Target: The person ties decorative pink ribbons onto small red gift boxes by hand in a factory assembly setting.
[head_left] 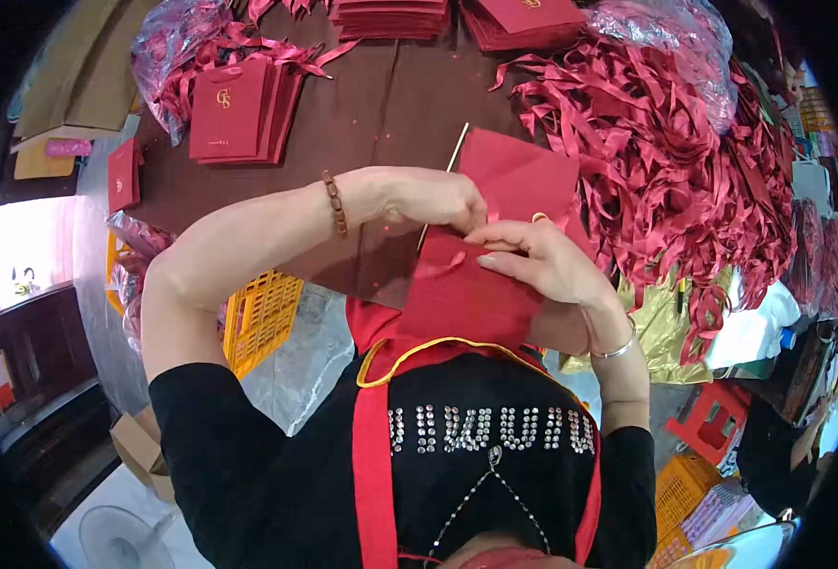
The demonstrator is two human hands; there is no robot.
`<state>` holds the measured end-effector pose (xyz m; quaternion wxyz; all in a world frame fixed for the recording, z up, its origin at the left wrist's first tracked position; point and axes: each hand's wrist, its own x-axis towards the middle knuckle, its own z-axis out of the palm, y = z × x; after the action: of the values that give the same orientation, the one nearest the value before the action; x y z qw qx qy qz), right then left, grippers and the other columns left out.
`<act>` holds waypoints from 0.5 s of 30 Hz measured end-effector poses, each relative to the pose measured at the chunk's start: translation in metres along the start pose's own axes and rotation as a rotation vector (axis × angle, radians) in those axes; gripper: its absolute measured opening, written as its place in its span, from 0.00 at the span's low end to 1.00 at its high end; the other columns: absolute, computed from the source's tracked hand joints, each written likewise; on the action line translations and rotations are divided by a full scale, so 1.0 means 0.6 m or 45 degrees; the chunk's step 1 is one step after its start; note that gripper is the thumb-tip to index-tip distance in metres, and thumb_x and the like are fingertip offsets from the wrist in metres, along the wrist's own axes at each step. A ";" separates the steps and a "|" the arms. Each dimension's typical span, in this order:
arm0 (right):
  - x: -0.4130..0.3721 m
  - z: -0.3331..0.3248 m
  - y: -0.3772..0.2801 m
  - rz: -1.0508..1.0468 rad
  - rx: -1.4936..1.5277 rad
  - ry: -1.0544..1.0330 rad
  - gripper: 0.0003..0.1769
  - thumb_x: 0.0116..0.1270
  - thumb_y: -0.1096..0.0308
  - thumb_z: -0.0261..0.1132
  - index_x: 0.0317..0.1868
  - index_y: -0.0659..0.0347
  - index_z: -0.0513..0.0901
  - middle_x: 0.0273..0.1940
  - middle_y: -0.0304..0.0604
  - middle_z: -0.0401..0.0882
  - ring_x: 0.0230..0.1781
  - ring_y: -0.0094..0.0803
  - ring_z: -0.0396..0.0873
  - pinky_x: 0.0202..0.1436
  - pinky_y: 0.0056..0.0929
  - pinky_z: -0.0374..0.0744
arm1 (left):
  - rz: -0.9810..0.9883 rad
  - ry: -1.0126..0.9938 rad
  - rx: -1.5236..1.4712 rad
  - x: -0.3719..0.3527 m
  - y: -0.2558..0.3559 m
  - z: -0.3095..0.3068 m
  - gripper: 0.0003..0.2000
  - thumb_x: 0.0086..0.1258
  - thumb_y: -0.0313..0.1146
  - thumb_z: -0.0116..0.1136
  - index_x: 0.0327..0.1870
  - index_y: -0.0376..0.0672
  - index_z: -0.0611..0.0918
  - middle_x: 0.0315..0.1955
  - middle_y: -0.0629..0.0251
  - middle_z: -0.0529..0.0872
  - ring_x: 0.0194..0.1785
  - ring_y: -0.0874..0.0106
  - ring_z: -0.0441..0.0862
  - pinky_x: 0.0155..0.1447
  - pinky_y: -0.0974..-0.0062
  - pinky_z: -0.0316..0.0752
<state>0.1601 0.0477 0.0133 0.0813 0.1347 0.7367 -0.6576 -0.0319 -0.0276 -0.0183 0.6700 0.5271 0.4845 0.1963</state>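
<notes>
A red paper bag [471, 303] lies at the table's near edge against the apron, with a short piece of ribbon on its face. Another red panel [518, 171] spreads out just beyond it. My left hand [447, 201] reaches in at the bag's upper edge, its fingers curled and their tips hidden. My right hand [547, 261] lies over the top edge from the other side, thumb and fingers closed on the red paper. The two hands nearly touch. A thin pale stick [458, 147] sticks out beside the left hand.
A large heap of red ribbons [656, 161] covers the table's right side. Red bags with gold lettering [234, 114] stand at the left, and more stacks [390, 19] lie at the far edge. A yellow crate [262, 318] is below the left arm.
</notes>
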 end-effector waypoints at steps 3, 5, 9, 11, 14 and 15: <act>0.007 0.007 0.010 -0.313 -0.253 -0.033 0.15 0.65 0.72 0.61 0.52 0.65 0.78 0.38 0.39 0.83 0.36 0.17 0.76 0.41 0.17 0.74 | 0.036 0.260 -0.040 0.012 0.013 -0.007 0.08 0.61 0.30 0.51 0.32 0.35 0.81 0.25 0.69 0.78 0.30 0.79 0.71 0.35 0.80 0.67; 0.006 0.008 0.011 -0.249 -0.153 -0.005 0.15 0.65 0.72 0.61 0.52 0.65 0.78 0.37 0.38 0.83 0.35 0.16 0.75 0.40 0.17 0.73 | 0.042 0.387 -0.035 0.012 0.007 -0.012 0.08 0.63 0.31 0.52 0.33 0.36 0.80 0.28 0.69 0.78 0.35 0.78 0.72 0.42 0.80 0.67; 0.001 0.003 0.005 -0.069 -0.044 0.023 0.15 0.64 0.73 0.61 0.52 0.64 0.78 0.34 0.36 0.82 0.32 0.14 0.73 0.38 0.16 0.72 | 0.120 0.600 -0.187 -0.003 0.000 -0.035 0.06 0.68 0.32 0.51 0.35 0.40 0.79 0.31 0.73 0.78 0.38 0.81 0.73 0.46 0.82 0.68; 0.000 0.003 0.009 -0.073 0.001 0.055 0.15 0.64 0.73 0.61 0.52 0.64 0.78 0.32 0.35 0.82 0.32 0.13 0.72 0.37 0.16 0.72 | 0.132 0.586 -0.240 -0.005 -0.006 -0.033 0.07 0.69 0.33 0.51 0.35 0.41 0.78 0.31 0.74 0.78 0.37 0.82 0.73 0.45 0.83 0.68; 0.000 -0.002 0.010 0.014 0.001 0.013 0.17 0.65 0.68 0.60 0.53 0.63 0.76 0.40 0.47 0.83 0.42 0.26 0.80 0.46 0.26 0.75 | 0.184 0.749 -0.364 -0.001 -0.016 -0.024 0.07 0.67 0.31 0.52 0.33 0.38 0.80 0.29 0.68 0.81 0.33 0.79 0.74 0.39 0.81 0.68; 0.001 -0.002 0.011 0.007 0.040 -0.002 0.16 0.65 0.68 0.60 0.53 0.64 0.76 0.40 0.47 0.83 0.41 0.26 0.80 0.46 0.26 0.75 | 0.165 0.786 -0.375 0.001 -0.019 -0.023 0.07 0.69 0.33 0.51 0.34 0.40 0.79 0.29 0.72 0.79 0.34 0.81 0.73 0.40 0.83 0.68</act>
<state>0.1618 0.0493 0.0071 0.0817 0.1373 0.7258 -0.6691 -0.0464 -0.0241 -0.0282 0.5470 0.3702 0.5963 0.4562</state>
